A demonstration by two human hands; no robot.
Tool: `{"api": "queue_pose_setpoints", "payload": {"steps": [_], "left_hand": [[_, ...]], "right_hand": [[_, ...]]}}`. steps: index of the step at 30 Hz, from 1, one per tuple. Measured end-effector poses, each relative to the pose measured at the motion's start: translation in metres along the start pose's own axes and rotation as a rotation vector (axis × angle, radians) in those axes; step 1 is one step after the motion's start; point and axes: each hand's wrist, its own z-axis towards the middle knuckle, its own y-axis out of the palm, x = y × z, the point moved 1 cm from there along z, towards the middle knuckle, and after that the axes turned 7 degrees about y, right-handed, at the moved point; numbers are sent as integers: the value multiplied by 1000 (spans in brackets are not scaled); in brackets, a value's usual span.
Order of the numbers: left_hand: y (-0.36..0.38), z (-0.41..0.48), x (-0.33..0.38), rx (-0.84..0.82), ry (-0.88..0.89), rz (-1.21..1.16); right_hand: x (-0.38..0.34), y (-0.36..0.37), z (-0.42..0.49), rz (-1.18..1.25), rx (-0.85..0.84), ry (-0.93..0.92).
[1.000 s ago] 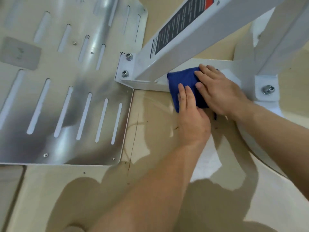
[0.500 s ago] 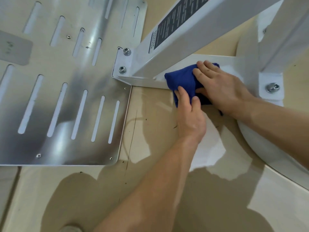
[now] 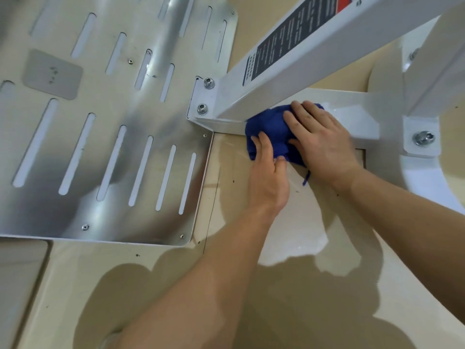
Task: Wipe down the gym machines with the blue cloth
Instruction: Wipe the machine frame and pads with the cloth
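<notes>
Wiping in hand: blue cloth point(image 3: 269, 124) bunched on the white base rail point(image 3: 352, 114) — right grip point(image 3: 324, 139) presses it flat-fingered, left grip point(image 3: 269, 177) pinches its near edge. Next, probably: firm pressure, sweeping along the rail.

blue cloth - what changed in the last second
The blue cloth, flat and folded a second ago, is now bunched up against the foot of the white beam. The left hand went from flat fingers to pinching its near edge. The right hand still presses on top.
</notes>
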Motion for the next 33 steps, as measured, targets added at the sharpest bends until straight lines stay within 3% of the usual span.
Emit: {"api": "queue_pose_setpoints", "payload": {"steps": [8,13,23,27,30,33], "left_hand": [[-6,1,14,34,-53,-36],[-28,8,-2,83,-15,-28],[-65,24,-28,163,41,-28],[-49,17,-20,45,68,-16],[-38,11,-9,64,95,-60],[-41,19,-9,114,15,-55]], "right_hand": [[7,-10,-13,-47,-91,-308],[-12,-11,4,-195,-146,-485],[-43,6,17,-311,-162,-406],[-18,-6,6,-278,-194,-384],[-5,-11,-12,-268,-204,-328],[-23,-13,-1,-227,-219,-307]]}}
